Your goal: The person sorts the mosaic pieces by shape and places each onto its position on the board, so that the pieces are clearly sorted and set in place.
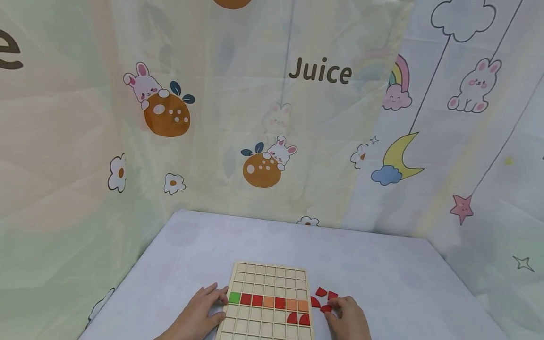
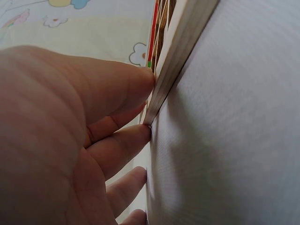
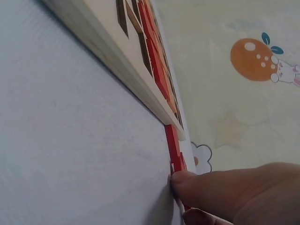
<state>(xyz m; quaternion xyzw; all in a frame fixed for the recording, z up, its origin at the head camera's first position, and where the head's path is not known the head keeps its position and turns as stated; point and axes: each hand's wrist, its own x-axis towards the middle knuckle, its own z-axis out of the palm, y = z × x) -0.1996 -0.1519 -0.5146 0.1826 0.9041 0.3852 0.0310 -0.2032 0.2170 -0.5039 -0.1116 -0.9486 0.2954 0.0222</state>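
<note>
A wooden grid board (image 1: 259,327) lies on the table in the head view. One row holds a green square (image 1: 234,297), red squares (image 1: 257,300) and orange squares (image 1: 269,301). Below that row's right end sit two red quarter-circle tiles (image 1: 304,319). My left hand (image 1: 199,309) rests at the board's left side, thumb and fingertips against its edge in the left wrist view. Right of the board, my right hand (image 1: 350,317) pinches a red quarter-circle tile (image 1: 325,308) between thumb and index finger, low over the table; the fingers partly hide it.
Loose red tiles (image 1: 321,292) lie between the board's right edge and my right hand, one (image 1: 315,302) right beside the board. A pale cloth covers the table (image 1: 382,269). Printed curtains (image 1: 212,156) hang behind and at both sides.
</note>
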